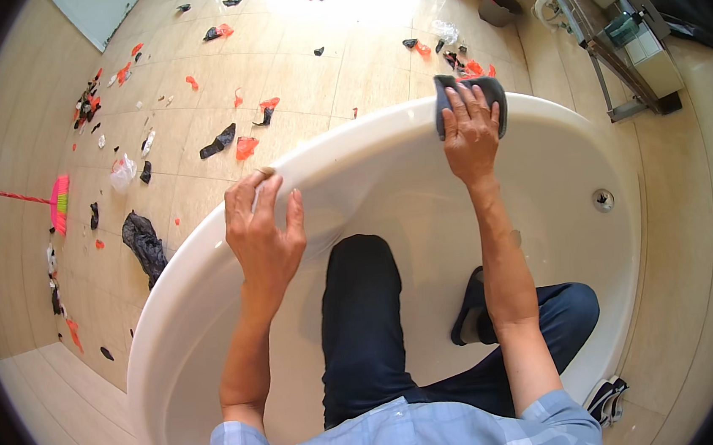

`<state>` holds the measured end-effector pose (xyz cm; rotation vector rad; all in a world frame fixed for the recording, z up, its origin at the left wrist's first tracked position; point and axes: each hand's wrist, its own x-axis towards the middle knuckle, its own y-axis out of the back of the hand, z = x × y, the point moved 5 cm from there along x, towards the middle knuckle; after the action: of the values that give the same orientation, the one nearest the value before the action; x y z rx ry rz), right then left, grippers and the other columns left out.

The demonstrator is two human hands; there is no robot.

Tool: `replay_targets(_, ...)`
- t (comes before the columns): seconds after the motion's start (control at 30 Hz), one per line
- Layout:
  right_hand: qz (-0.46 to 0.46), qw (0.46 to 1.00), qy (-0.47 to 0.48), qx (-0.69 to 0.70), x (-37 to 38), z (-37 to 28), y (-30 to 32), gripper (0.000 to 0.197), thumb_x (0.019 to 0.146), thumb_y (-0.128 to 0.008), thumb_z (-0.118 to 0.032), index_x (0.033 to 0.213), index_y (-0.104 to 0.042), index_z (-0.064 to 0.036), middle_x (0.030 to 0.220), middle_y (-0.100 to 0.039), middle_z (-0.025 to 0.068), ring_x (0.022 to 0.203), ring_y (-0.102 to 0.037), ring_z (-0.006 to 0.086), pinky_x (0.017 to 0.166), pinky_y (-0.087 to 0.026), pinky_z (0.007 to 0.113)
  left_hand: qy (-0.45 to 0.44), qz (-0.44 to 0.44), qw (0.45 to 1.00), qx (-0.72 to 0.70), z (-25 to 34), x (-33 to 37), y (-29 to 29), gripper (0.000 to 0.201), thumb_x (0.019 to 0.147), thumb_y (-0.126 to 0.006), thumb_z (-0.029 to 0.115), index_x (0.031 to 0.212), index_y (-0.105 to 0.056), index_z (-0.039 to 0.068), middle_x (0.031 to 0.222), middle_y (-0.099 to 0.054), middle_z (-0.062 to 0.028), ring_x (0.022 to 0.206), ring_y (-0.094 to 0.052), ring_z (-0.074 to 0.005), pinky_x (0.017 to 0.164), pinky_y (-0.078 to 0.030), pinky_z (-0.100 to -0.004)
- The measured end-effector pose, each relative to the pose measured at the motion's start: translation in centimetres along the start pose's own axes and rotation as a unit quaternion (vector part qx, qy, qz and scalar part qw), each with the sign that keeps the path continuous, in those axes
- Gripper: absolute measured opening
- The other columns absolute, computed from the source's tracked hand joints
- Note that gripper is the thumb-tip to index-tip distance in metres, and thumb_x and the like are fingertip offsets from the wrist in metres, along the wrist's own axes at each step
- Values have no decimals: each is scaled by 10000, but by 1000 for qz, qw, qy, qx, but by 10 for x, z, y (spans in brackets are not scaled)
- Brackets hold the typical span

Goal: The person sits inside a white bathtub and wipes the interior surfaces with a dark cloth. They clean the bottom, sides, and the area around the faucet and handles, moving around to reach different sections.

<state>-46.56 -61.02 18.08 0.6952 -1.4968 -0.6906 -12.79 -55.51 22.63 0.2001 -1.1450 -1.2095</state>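
Observation:
I am kneeling inside a white oval bathtub (365, 123). At the far right part of its rim, my right hand (473, 140) presses a folded dark grey cloth (494, 94) against the edge, fingers laid over it. The cloth is draped over both sides of the rim. My left hand (264, 226) rests on the rim further left, its fingers apart and nothing in it. A round metal drain fitting (602, 200) sits in the tub's right wall.
Black, red and clear plastic scraps lie over the tiled floor, including a large black bag piece (145, 245). A pink broom (61, 206) leans left. A dark bin (497, 7) and metal-framed stand (605, 57) are far right. Shoes (608, 401) stand beside the tub.

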Motion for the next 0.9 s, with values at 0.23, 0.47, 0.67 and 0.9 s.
replay_targets(0.23, -13, 987, 63, 145, -12, -135, 6, 398, 947, -610, -281, 1260, -672, -44, 1377, -612, 154, 1363, -498, 379, 1191, -274, 582, 122, -4, 992, 33, -50, 3, -16, 304, 948, -669, 199, 1171, -690, -7, 1287, -633, -162, 1219, -572, -338, 1033, -445, -452)
replay_targets(0.47, -46, 899, 167, 401, -40, -270, 30, 419, 815, -650, -162, 1214, -690, -41, 1364, -609, 154, 1355, -507, 356, 1201, -289, 558, 218, 139, 953, -157, -72, 1, -14, 310, 1047, -499, 137, 1251, -609, -69, 1340, -607, -186, 1260, -552, -336, 1082, -416, -420)
replay_targets(0.67, -33, 875, 299, 380, -31, -190, 13, 380, 789, -724, -168, 1167, -719, -132, 1361, -634, 74, 1351, -528, 303, 1192, -301, 539, 192, 146, 967, -79, -72, 0, -14, 303, 1046, -515, 159, 1256, -622, -31, 1297, -625, -184, 1238, -562, -332, 1088, -407, -409)
replay_targets(0.9, -104, 910, 281, 287, -6, -197, 13, 547, 910, -690, -336, 1362, -619, -37, 1394, -563, 248, 1378, -463, 424, 1187, -273, 575, 210, 176, 957, -99, -71, 4, -18, 315, 1049, -533, 201, 1231, -641, -31, 1280, -638, -181, 1212, -581, -322, 1074, -419, -399)
